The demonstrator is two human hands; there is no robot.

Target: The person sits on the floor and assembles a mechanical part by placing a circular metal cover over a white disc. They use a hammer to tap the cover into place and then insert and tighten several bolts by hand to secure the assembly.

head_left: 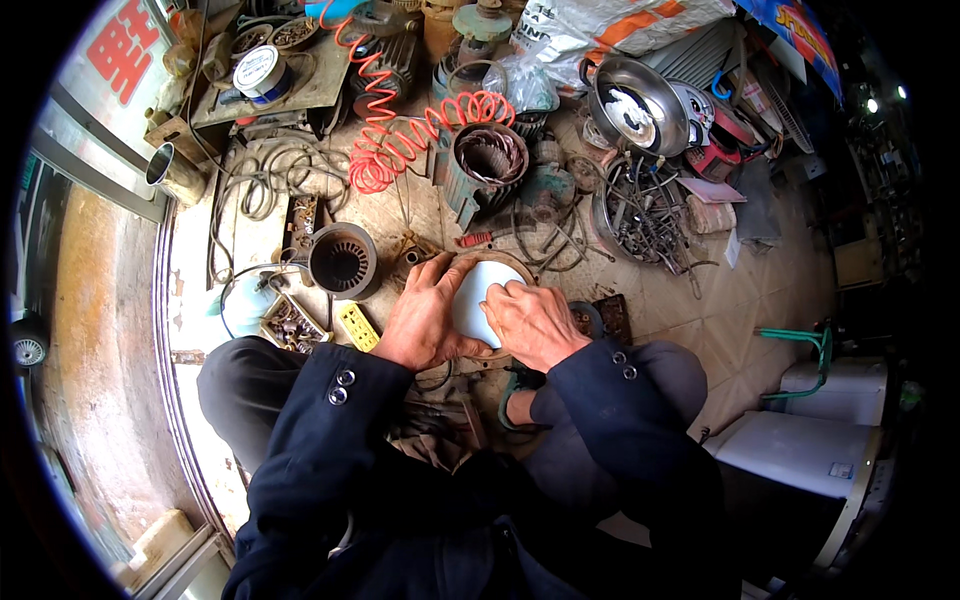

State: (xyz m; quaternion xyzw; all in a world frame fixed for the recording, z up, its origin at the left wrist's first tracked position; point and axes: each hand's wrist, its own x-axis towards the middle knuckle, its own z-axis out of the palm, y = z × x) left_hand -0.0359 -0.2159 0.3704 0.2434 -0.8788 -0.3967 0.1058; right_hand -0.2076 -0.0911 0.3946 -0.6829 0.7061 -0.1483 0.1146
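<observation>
Beyond the fingers (503,298), far left, large red characters (122,50) stand on a glass pane (85,120); nearer, small print marks a white tub (262,76). Farther ahead, black letters mark a white sack (570,22); rightward, bright lettering crosses a blue packet (785,22).

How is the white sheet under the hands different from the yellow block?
The white sheet is plain, while the yellow block has dark marks. The sheet's upper edge curves; the block has straight sides. The left hand and right hand are on the sheet; neither touches the block. Both things are close to the left hand.
</observation>
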